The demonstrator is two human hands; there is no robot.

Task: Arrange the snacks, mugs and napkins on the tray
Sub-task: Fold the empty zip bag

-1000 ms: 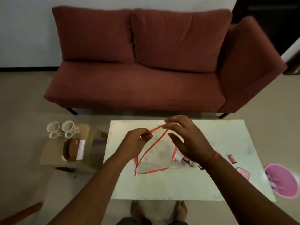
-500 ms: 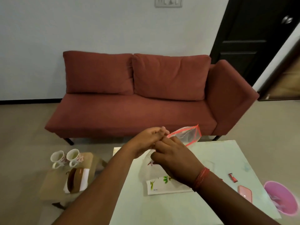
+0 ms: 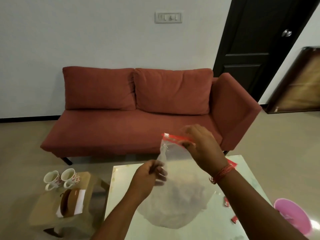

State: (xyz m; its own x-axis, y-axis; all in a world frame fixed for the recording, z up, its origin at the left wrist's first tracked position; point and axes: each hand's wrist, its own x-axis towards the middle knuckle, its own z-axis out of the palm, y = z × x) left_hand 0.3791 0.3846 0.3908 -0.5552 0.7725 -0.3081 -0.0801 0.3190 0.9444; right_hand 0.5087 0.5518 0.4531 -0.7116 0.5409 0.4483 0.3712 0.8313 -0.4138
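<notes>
head view, near to far: pale glossy surface [image 3: 199,231] with a pink bowl [image 3: 292,216] at its right edge and small red packets [image 3: 226,203] beside it. above the surface, a clear plastic bag [image 3: 174,191] with a red zip strip [image 3: 176,138] is held up; left hand [image 3: 149,178] pinches its side, right hand [image 3: 201,146] grips the strip. on a low wooden stool [image 3: 52,212] to the left stand two floral mugs [image 3: 59,178] touching, white napkins [image 3: 78,201] in a brown holder. beyond, a red sofa [image 3: 138,110].
</notes>
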